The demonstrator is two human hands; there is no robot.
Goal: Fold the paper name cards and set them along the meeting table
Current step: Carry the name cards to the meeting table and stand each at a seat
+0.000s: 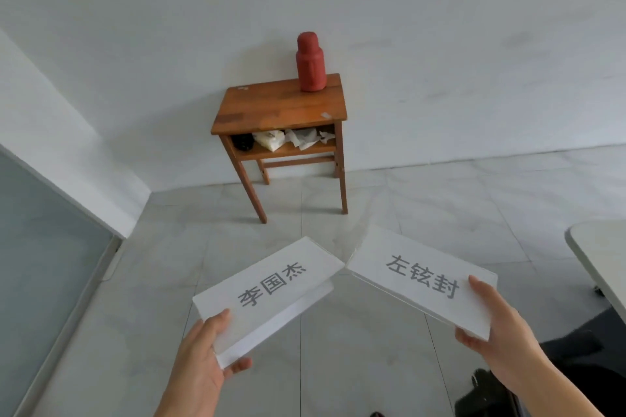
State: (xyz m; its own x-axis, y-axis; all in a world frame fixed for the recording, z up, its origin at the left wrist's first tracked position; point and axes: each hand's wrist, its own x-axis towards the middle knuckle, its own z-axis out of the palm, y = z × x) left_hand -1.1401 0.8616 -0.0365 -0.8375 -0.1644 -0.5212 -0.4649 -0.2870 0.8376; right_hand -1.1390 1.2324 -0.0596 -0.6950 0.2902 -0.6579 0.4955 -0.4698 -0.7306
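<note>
Name cards (pixel 267 291), two and both apparently folded into tents, are in the air over the tiled floor (pixel 372 366). Neither is on the meeting table (pixel 599 254), whose pale rounded corner shows only at the right edge of the view. Ahead, a wooden side table (pixel 281 105) stands against the wall with a red flask (pixel 310 63) near its back right corner; cards set there would be misplaced. The left hand (pixel 203 359) pinches the left card (pixel 271 281) at its near end, thumb on top, and the right hand (pixel 498 335) grips the right card (pixel 423 278) the same way. Their far corners almost touch. Held by one end, each tent could sag, spring open or slip, and colliding corners might crease.
</note>
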